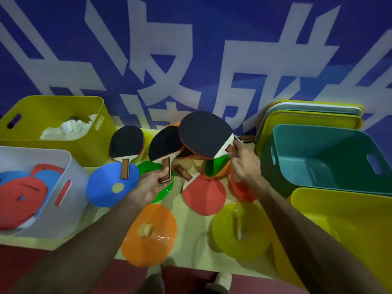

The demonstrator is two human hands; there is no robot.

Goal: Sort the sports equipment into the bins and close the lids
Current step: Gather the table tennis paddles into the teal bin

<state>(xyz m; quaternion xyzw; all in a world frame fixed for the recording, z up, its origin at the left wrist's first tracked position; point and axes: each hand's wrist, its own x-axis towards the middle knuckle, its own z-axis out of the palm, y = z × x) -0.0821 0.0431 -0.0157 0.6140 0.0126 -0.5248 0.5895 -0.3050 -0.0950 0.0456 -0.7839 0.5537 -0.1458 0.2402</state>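
My right hand [244,161] grips the handle of a black-faced table tennis paddle [203,133] and holds it lifted above the table. My left hand [151,183] grips the handle of a second black paddle [164,146]. A third black paddle [127,142] lies on a blue disc cone [106,187]. A red-faced paddle [203,194] lies flat between my hands. An empty teal bin [318,160] stands to the right. At the back left an olive bin [53,107] holds white shuttlecocks [67,129]. A white bin [70,164] at the left holds blue and red discs.
Orange [148,234], yellow [241,230] and green [163,189] disc cones lie on the table. A yellow bin [343,211] sits at the front right. Stacked lids [311,115] lean against the blue banner wall behind the teal bin.
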